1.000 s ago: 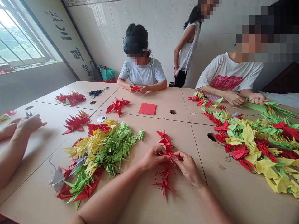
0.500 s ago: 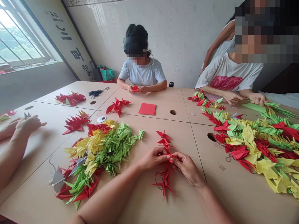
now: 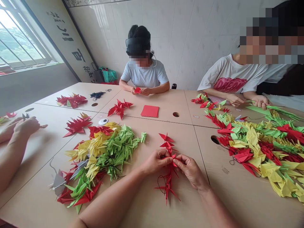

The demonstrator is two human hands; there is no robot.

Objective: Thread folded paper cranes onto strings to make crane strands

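Near the tabletop's (image 3: 237, 196) front edge, our L hand (image 3: 155, 161) & R hand (image 3: 190, 171) still pinch the red crane string (image 3: 169, 182), fingertips slightly closer than 1 s ago, so same step, little progress.

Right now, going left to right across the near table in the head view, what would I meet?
Co-worker's arm → mixed crane pile → left hand → red crane string → right hand → table hole → long crane pile.

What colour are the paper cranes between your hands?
The paper cranes are red, clearest in the head view.
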